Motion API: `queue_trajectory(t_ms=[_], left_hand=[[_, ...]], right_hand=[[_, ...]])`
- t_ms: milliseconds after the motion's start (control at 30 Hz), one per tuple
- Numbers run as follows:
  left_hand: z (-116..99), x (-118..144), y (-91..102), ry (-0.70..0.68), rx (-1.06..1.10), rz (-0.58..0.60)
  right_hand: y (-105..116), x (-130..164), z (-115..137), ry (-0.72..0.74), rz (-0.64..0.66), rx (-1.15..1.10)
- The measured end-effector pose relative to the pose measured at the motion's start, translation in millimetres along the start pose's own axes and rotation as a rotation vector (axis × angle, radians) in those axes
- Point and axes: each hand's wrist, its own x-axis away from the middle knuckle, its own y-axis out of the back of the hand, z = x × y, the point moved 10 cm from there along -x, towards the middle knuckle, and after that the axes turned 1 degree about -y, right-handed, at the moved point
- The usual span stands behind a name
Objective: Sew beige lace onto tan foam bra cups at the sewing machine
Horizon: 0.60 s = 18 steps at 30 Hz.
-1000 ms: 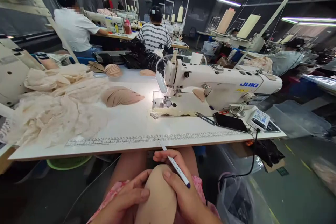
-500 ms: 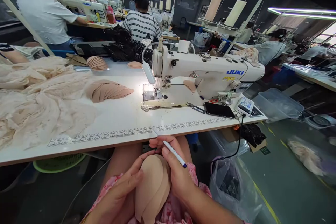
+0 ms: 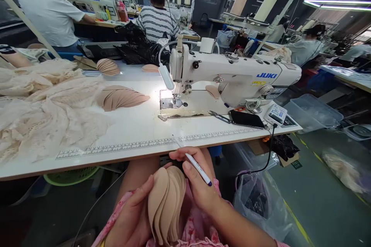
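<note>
My left hand [image 3: 131,213] is closed around the left side of a fanned stack of beige teardrop-shaped foam bra pads [image 3: 164,204], held above my lap. Between the thumb and fingers of my right hand [image 3: 203,187] is a white marker pen [image 3: 198,168] with a dark blue end; its thin tip points away towards the table edge. The right hand sits just beside the stack's upper right, apart from it. On the table, another fanned row of pads [image 3: 121,98] lies left of the sewing machine [image 3: 232,71].
Cream lace fabric [image 3: 55,112] is heaped on the table's left. Thread snips [image 3: 219,117], a black phone [image 3: 246,119] and a white power adapter [image 3: 276,113] lie at the right, with a cable hanging down. A printed ruler [image 3: 139,143] runs along the front edge. Co-workers sit beyond.
The pad stack has fanned out, showing several layered edges. My right hand, with the pen, has come away from the stack; my left hand has shifted round its left side.
</note>
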Motion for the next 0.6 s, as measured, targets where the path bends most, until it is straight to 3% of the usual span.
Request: queue_trajectory(t_ms=[133,333,500,600], left_hand=[[13.8,-1.6,3.9,0.078,-0.008,0.017],[17.4,-0.7,1.4,0.061,-0.055,0.115],[8.9,-1.0,12.2,-0.005,0.011,0.063],[11.9,-2.7,18.0,0.026,0.027,0.033]], right_hand=[[-2.4,12.0,-5.4,-0.009,0.057,0.199],[4.1,25.1,-34.9,-0.141,0.002,-0.069],[12.9,27.2,-22.4,-0.071,-0.033,0.06],[3.3,28.0,-18.6,-0.067,0.076,0.129]])
